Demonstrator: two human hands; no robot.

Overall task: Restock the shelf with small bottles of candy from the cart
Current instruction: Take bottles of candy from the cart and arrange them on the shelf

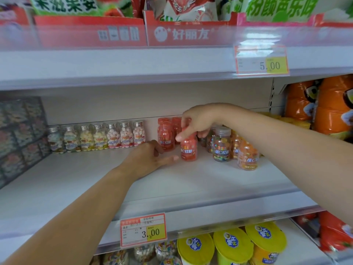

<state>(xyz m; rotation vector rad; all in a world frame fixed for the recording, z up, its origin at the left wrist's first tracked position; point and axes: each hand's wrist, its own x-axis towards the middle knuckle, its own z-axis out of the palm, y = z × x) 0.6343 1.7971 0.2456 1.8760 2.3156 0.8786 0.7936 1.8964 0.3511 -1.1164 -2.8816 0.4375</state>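
My right hand (198,123) grips the cap of a small red candy bottle (188,150) from above; the bottle stands on the white middle shelf (95,178). My left hand (150,159) rests on the shelf just left of that bottle, fingers stretched toward its base, holding nothing. Two more red bottles (165,134) stand behind it. To the right stand a multicoloured bottle (221,146) and orange bottles (248,155). A row of several silver-capped bottles (99,137) lines the back left.
Dark patterned boxes (21,138) fill the shelf's left end and orange bags (324,108) its right end. Red display boxes (89,33) sit on the shelf above. Yellow-lidded cups (233,243) stand below. Price tags (143,230) hang on the shelf edges.
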